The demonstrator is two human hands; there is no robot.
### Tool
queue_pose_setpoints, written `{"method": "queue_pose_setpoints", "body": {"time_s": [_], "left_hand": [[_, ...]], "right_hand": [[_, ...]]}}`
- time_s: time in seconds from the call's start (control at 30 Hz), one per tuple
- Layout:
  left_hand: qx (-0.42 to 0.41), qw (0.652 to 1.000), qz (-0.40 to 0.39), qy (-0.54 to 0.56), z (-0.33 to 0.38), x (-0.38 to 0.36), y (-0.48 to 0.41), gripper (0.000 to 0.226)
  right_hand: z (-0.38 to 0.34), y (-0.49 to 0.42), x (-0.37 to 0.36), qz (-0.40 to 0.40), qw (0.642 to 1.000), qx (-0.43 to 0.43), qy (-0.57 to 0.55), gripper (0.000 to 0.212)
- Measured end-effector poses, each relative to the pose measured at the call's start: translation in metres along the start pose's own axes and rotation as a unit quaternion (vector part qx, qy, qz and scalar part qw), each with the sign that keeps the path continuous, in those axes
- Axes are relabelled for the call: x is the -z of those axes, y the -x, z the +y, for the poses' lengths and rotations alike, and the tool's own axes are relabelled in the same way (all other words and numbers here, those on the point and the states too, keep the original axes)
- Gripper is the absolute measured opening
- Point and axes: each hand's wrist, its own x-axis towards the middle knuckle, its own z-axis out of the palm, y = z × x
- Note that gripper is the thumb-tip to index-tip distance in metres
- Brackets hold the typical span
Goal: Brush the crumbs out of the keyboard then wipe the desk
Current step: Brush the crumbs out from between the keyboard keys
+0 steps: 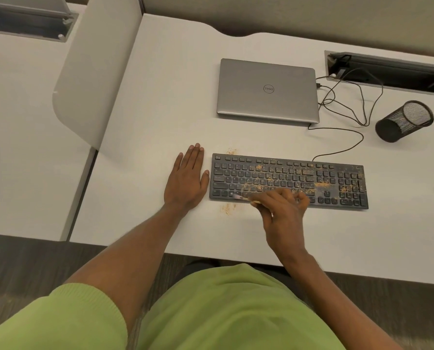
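Two hands are at the pale, matte desk (pixel 160 102): the left hand (pixel 186 179) lies flat, fingers straight and together, just beside the left end of the black keyboard (pixel 337 174). Tan crumbs (pixel 261 181) speckle its low keys. Over its front edge the right hand (pixel 284 207) pinches a thin brush (pixel 243 198), tip on the bottom-left keys.

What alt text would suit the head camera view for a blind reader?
A person's right hand holds a small brush on the lower left keys of a black keyboard strewn with orange crumbs, while the left hand lies flat on the white desk beside it. Behind are a closed laptop and a mesh cup.
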Motion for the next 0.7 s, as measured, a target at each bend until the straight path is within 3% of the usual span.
{"method": "queue_pose_setpoints", "body": {"time_s": [0.2, 0.4, 0.57, 0.7], "left_hand": [[0.000, 1.000, 0.000, -0.002, 0.000, 0.000, 0.000, 0.069], [0.004, 1.000, 0.002, -0.005, 0.000, 0.000, -0.001, 0.068], [0.002, 1.000, 0.000, -0.003, 0.000, 0.000, -0.001, 0.069], [0.001, 1.000, -0.001, -0.002, 0.000, 0.000, 0.000, 0.069]], "right_hand": [[-0.001, 0.006, 0.015, 0.039, 0.999, -0.012, -0.005, 0.016], [-0.014, 0.002, -0.002, -0.002, 1.000, 0.012, -0.026, 0.014], [0.001, 0.007, 0.008, 0.042, 0.998, -0.048, 0.015, 0.012], [0.000, 0.000, 0.007, 0.089, 0.990, -0.101, -0.038, 0.008]]}}
